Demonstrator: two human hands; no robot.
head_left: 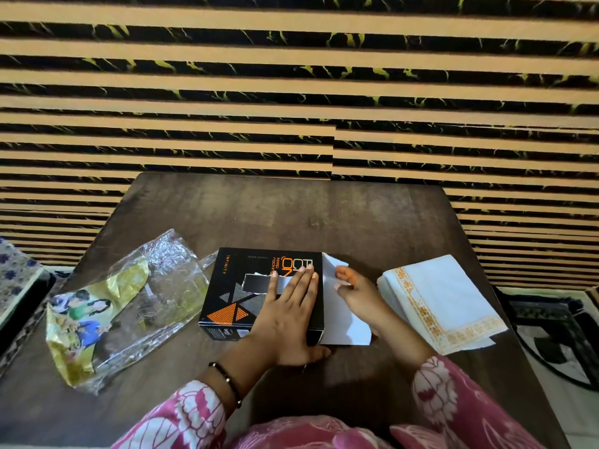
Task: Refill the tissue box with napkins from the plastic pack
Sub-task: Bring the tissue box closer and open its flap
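At the moment of inspection the black tissue box (259, 293) lay flat on the dark wooden table (291, 209), its printed top face upward and its right end open, with a white end flap (343, 315) folded outward onto the table. The left hand (288, 315) rested flat on the top of the box, fingers straight and spread, pressing it down rather than gripping it. The right hand (356, 293) was at the open end, its fingers curled against the white flap; whether it was pinching the flap or only touching it could not be told. A stack of white napkins (440, 303) with an orange patterned border lay on the table just beside the right hand, outside the box. The plastic pack (126, 306) lay crumpled to the left of the box and appeared emptied, though its contents could not be fully seen. In my judgement the step in hand was preparing the box end, with loading not yet done. The next move would call for keeping the flap held wide, lifting the stack squarely, and sliding it in through the end while the left hand steadied the box. Loose napkin edges could catch on the opening.
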